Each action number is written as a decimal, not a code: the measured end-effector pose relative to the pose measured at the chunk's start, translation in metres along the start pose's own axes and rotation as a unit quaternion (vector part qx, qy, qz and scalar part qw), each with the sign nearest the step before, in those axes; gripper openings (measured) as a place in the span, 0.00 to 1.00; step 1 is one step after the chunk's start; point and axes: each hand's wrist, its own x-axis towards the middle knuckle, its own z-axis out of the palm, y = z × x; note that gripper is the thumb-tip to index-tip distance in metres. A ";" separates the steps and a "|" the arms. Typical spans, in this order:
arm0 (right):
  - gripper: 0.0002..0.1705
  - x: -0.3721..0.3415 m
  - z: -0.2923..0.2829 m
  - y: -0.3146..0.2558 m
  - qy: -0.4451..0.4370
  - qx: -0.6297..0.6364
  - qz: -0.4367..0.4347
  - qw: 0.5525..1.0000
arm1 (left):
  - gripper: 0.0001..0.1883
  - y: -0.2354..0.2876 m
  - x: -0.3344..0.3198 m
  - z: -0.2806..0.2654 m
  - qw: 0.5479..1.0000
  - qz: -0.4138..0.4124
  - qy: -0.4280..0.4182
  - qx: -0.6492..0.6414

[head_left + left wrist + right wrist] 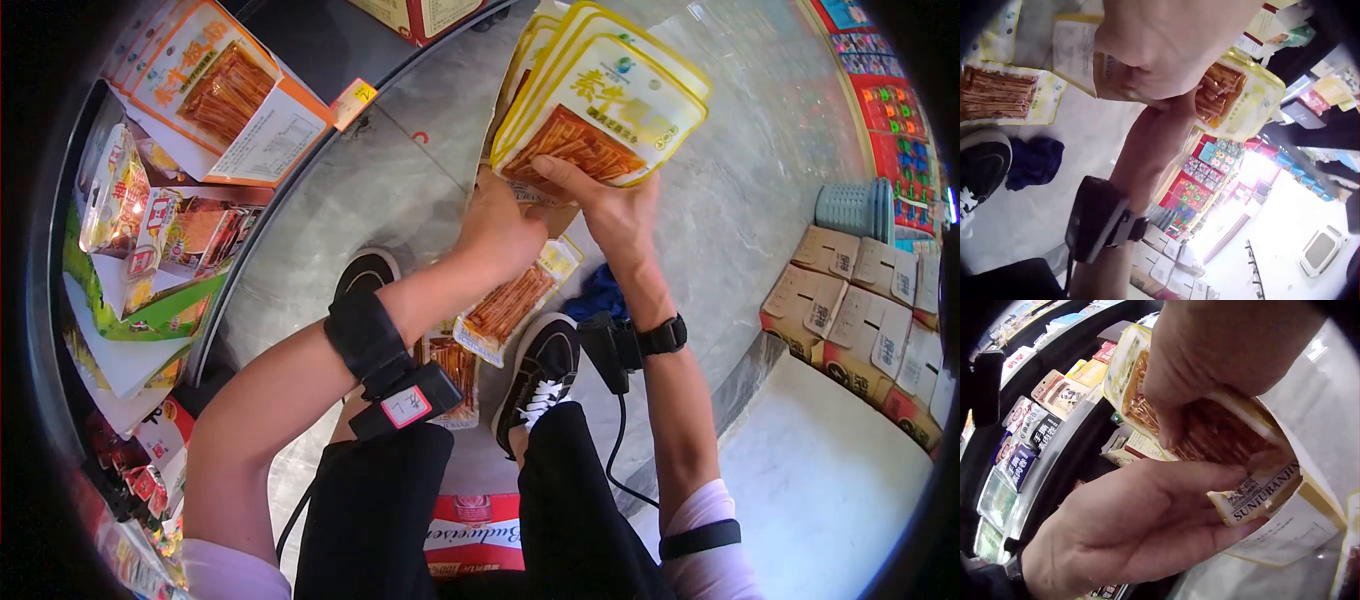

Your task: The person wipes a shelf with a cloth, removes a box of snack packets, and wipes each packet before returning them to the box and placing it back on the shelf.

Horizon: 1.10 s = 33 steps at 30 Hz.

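Observation:
My right hand (618,215) grips a stack of yellow-edged snack packets (625,95), thumb across the front one. Brown strips show through the packets' clear windows. The packets' lower ends sit in an opened white-and-yellow carton (1297,525), seen best in the right wrist view. My left hand (505,235) holds the carton's torn front lip between its fingers, close below the right thumb. In the left wrist view the back of the left hand (1172,44) hides much of the carton. Below the hands lie a loose snack packet (515,300) and another packet (455,365), partly hidden by the left wrist camera.
A curved shelf (270,190) with snack boxes runs along the left. Two black shoes (540,380) stand on the grey floor, with a dark blue cloth (598,295) beside them. Stacked cartons (860,300) and a blue basket (855,210) are at the right. A red Budweiser box (475,535) is between the legs.

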 end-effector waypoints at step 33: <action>0.29 0.025 -0.004 -0.018 0.038 -0.446 -0.305 0.841 | 0.11 -0.025 -0.017 -0.012 0.840 0.335 -0.119 0.410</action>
